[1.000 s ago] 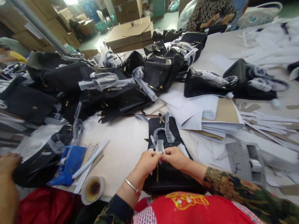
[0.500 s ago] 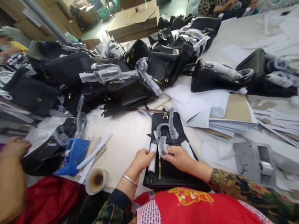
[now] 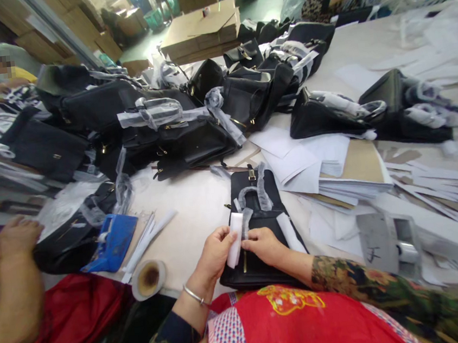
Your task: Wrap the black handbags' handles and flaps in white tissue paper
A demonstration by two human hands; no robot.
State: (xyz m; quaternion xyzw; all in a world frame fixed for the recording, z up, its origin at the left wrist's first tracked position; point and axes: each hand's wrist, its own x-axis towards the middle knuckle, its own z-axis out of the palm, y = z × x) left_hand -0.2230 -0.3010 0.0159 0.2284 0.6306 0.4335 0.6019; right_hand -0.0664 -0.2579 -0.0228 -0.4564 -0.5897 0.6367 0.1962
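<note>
A black leather bag lies flat in front of me, its gold clasp at the far end. My left hand pinches a white wrapping strip standing along the bag's left side. Closed beside it, my right hand has its thumb and fingertips at the strip's right edge, by the lower end of a plastic-wrapped strap. Whether the right fingertips grip the strip or the strap is hard to make out. A second white wrap lies on the bag's right side.
Black bags are piled across the table's far side. Paper sheets and a metal tape dispenser lie right. Left are a tape roll, a blue container and a co-worker's forearm.
My left hand has lifted and turned the white strip more upright. My right hand has shifted slightly left, off the plastic-wrapped strap and nearer the strip. The co-worker's arm has barely moved.
</note>
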